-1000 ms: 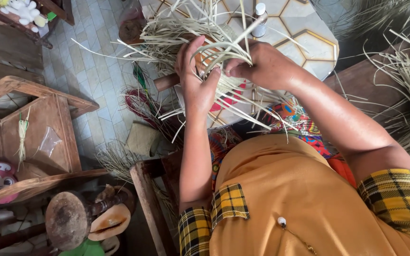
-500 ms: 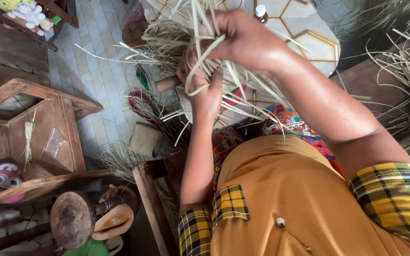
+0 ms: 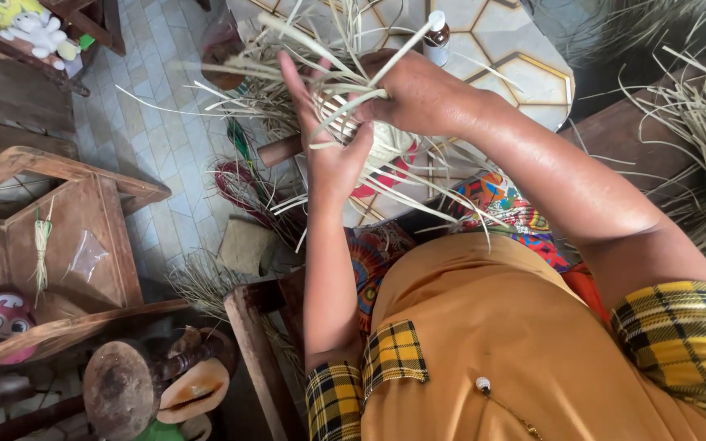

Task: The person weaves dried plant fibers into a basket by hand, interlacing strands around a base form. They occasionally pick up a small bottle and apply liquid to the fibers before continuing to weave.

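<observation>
A half-woven piece of pale straw strips (image 3: 369, 143) with red bands sits between my hands, loose strips sticking out in all directions. My left hand (image 3: 324, 139) supports it from the left side, fingers extended upward along the weave. My right hand (image 3: 418, 94) is closed over the top of it, pinching a few strips near the rim. Both forearms reach out from yellow plaid cuffs on an orange garment.
A small round table with a hexagon pattern (image 3: 525, 73) stands beyond the hands, with a small bottle (image 3: 436, 37) on it. Loose straw (image 3: 696, 139) lies at right. A wooden chair (image 3: 67, 237) is at left; a wooden stool (image 3: 124, 388) sits low left.
My right hand has moved up and over the top of the weave, from its right side. My left hand's fingers have straightened upward along the piece.
</observation>
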